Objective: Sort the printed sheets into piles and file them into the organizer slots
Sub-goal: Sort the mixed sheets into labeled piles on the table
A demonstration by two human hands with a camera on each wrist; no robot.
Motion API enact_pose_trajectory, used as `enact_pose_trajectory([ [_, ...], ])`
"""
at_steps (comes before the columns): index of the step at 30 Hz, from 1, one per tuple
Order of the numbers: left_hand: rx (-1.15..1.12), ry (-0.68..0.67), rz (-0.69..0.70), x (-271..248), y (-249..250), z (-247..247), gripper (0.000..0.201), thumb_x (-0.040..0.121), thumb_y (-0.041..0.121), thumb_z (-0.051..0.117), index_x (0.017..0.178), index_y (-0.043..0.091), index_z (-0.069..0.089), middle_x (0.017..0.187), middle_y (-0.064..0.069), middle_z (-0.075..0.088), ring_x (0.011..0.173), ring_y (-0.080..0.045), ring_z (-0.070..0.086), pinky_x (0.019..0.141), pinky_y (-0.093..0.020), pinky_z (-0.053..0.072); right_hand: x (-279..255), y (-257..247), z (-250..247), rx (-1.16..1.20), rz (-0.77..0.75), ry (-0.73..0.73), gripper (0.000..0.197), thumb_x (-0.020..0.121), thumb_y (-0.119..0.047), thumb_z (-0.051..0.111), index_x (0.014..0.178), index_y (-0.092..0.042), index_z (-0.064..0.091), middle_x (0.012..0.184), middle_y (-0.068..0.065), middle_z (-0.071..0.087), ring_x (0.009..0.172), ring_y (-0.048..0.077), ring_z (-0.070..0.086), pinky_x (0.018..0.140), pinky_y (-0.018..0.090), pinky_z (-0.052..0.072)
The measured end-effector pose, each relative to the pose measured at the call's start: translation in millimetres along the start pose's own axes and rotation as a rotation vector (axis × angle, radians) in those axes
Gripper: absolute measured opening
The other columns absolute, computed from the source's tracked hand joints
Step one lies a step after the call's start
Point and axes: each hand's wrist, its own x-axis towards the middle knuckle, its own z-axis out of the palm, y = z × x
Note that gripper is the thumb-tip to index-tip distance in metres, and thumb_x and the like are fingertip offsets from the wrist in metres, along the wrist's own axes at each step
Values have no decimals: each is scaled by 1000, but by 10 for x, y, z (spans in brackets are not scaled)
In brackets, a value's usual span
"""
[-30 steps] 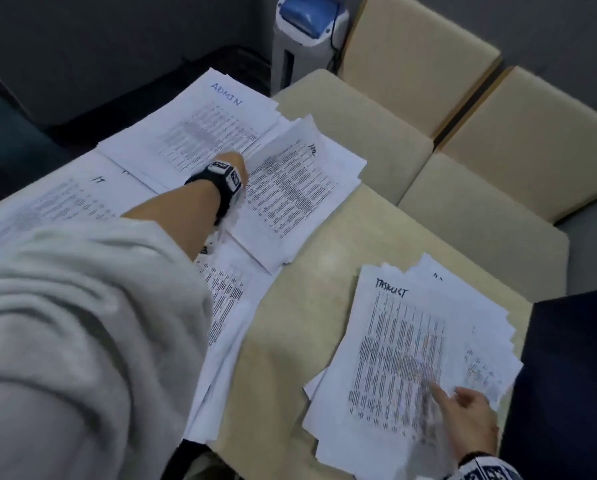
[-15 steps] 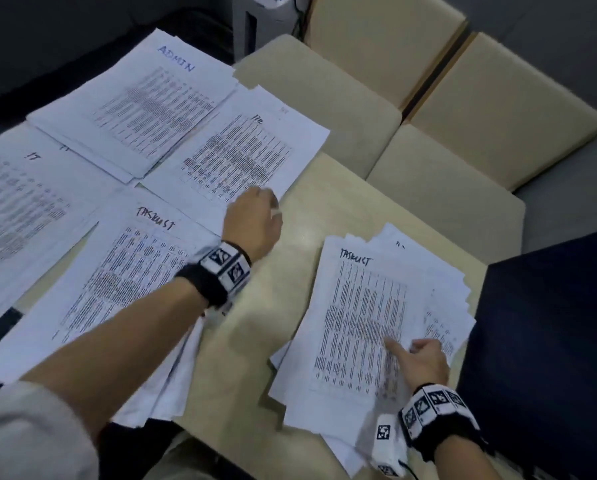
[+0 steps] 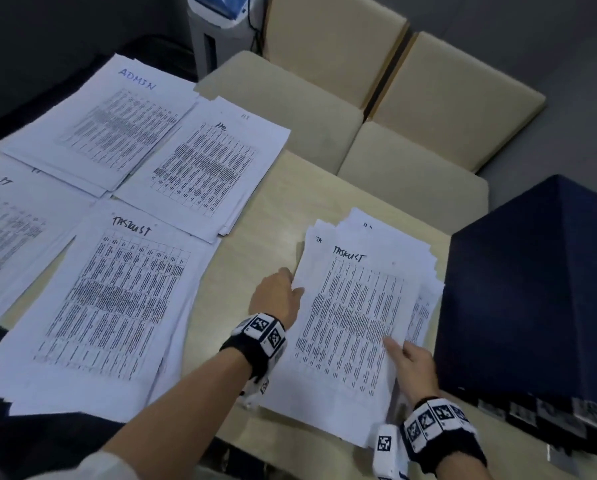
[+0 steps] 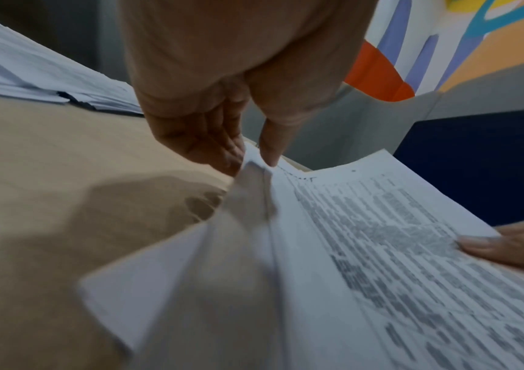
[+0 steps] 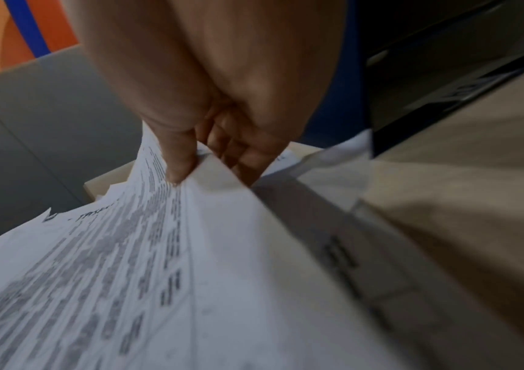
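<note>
The unsorted stack point(image 3: 404, 237) lies at the table's right, topped by a printed sheet headed TASKLIST point(image 3: 352, 306). My left hand point(image 3: 291, 287) pinches that sheet's left edge; in the left wrist view the thumb and fingers point(image 4: 254, 160) close on the lifted edge. My right hand point(image 3: 395, 348) pinches its right edge, thumb on top and fingers beneath point(image 5: 197, 170). Sorted piles lie to the left: ADMIN point(image 3: 117, 123), HR point(image 3: 203, 168), IT point(image 3: 9, 220) and TASKLIST point(image 3: 117, 299). The dark blue organizer point(image 3: 532, 289) stands right of the stack.
The beige table point(image 3: 262, 230) shows a bare strip between the sorted piles and the unsorted stack. Cream chairs point(image 3: 290, 105) stand beyond the far edge, with a white and blue appliance point(image 3: 217, 26) behind them.
My left hand left the HR pile, crossed right and took hold of the top sheet's left edge. My right hand stayed at the sheet's right edge, which is now lifted.
</note>
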Motion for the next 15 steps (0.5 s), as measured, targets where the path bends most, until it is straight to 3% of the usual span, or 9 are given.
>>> enact_pose_trajectory([
  [2,-9,12,4,-1,11,2,19,93,31,60,88,14,56,86,-6,64,73,-24,50,62,-30,37,-65,34,-39,57,8,10,34,96,-26,61,65,-15,52,63,-1,47,63,17,45,62,27,36],
  [4,-34,39,16,-3,-13,-9,28,93,29,60,73,16,46,73,-10,60,66,-27,49,56,-29,32,-101,72,-82,107,-8,90,15,100,-21,55,90,-15,66,84,0,63,79,18,58,77,29,47],
  [5,-43,53,21,2,-36,-18,34,94,28,59,68,16,40,68,-12,58,64,-30,52,54,-30,30,-90,114,-104,138,-4,150,16,100,-16,54,101,-10,68,95,5,67,89,23,63,86,33,49],
  [6,-31,62,22,7,-58,-35,38,95,28,56,65,15,38,64,-12,55,66,-34,56,53,-29,30,-80,147,-132,162,5,207,16,98,-11,54,103,-7,69,98,7,69,94,27,64,89,36,50],
  [9,222,59,14,-5,-80,-124,47,100,41,42,69,10,57,62,-2,55,65,-28,61,56,-28,43,-88,158,-178,290,14,306,32,92,5,49,74,-14,68,87,0,73,95,23,66,92,35,47],
  [12,429,55,112,-16,-17,-253,52,102,47,32,71,15,59,60,2,49,59,-23,53,56,-28,40,-145,82,-155,572,33,236,37,87,12,51,63,-10,69,95,6,77,99,23,70,97,41,49],
  [15,147,35,321,37,-74,-258,36,101,34,42,71,16,47,60,2,47,58,-24,48,55,-31,33,-139,12,-95,802,147,70,33,83,11,51,66,-6,74,94,18,74,92,36,69,87,44,54],
])
